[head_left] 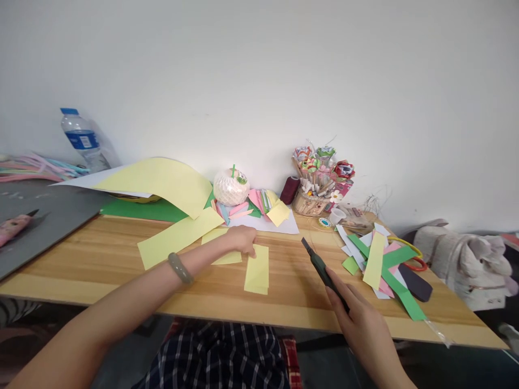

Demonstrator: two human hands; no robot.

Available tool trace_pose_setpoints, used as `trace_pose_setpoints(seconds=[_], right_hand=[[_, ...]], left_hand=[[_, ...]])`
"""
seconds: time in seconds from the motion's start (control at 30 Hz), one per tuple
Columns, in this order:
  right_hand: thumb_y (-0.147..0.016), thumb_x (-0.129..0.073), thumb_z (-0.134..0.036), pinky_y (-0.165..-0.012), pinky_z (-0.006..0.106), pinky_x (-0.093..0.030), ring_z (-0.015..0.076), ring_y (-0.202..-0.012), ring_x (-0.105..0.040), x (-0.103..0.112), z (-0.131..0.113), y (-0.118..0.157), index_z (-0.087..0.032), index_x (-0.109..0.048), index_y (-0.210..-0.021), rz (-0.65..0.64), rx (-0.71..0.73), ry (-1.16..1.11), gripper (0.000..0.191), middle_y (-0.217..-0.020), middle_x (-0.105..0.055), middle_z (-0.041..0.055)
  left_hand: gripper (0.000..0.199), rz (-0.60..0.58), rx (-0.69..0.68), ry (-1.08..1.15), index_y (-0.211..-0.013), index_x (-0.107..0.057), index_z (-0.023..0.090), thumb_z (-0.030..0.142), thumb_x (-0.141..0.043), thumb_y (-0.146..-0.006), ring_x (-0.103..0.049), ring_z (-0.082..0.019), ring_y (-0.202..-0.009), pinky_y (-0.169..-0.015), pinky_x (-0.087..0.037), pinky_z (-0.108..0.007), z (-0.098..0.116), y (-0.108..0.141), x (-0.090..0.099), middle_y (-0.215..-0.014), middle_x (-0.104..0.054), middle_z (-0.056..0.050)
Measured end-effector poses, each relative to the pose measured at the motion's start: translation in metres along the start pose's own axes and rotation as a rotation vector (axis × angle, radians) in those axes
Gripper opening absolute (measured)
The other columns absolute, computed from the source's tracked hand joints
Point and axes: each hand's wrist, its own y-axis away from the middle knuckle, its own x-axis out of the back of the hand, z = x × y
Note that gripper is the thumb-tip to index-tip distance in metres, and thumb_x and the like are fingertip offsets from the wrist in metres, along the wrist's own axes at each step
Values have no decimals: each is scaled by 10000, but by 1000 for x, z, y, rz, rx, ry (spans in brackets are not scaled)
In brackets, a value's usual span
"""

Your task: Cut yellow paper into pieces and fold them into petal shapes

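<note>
My right hand (359,313) is wrapped around the dark green handle of a utility knife (324,272). Its blade points up and to the left, above the table and apart from any paper. My left hand (242,239), with a bangle (179,268) on the wrist, has its fingers curled at the top left corner of a small stack of yellow paper strips (257,272). Under and beside that hand lie more cut yellow pieces (221,256). A longer yellow strip (178,237) lies at an angle to their left.
A large curved yellow sheet (162,181) covers the back left, near a water bottle (83,138). Behind stand a foam-wrapped ball (231,189), a thread spool (290,190) and a basket of paper flowers (310,204). Paper scraps (375,259) partly cover a phone (417,283) at right.
</note>
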Motion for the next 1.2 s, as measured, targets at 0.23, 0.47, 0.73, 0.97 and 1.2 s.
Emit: trace_pose_setpoints(seconds=[0.23, 0.47, 0.73, 0.97, 1.2], right_hand=[[-913, -382, -333, -652, 286, -521, 204, -784, -667, 0, 6, 2, -249, -483, -1286, 36, -15, -42, 396, -1043, -669, 69], [-916, -379, -337, -594, 252, -515, 188, -760, -672, -7, 12, 2, -231, -475, -1291, 47, -49, -54, 401, -1047, -670, 66], [-921, -355, -355, -471, 254, -500, 187, -704, -671, -8, 22, 1, -235, -499, -1262, 79, -59, 154, 389, -998, -676, 55], [-916, -374, -265, -485, 276, -461, 226, -818, -636, -10, 35, -33, -181, -505, -1240, 47, -39, 528, 359, -838, -650, 66], [-913, -374, -268, -708, 438, -492, 308, -950, -573, -18, 18, -52, -99, -546, -1183, 88, 116, 519, 362, -1047, -620, 183]], left_hand=[[232, 53, -55, 19, -1001, -584, 138, 308, -601, -844, -602, -162, -815, -715, -506, -329, 4, 3, 12, -959, -613, -43], [335, 614, -114, 73, -1182, -508, 179, 217, -287, -933, -510, -199, -1090, -894, -401, -312, 22, -15, 55, -1193, -548, -67], [423, 622, -134, 4, -1223, -521, 178, 103, -390, -828, -478, -211, -1178, -918, -415, -305, -12, -9, 19, -1257, -551, -60], [366, 502, -47, -132, -1150, -589, 141, 347, -436, -889, -471, -302, -1188, -1010, -306, -477, -52, 78, -42, -1259, -549, -141], [732, 244, -123, -216, -1368, -362, 187, 616, -505, -793, -282, -345, -1317, -1037, -240, -555, -30, 128, -84, -1442, -274, -162]])
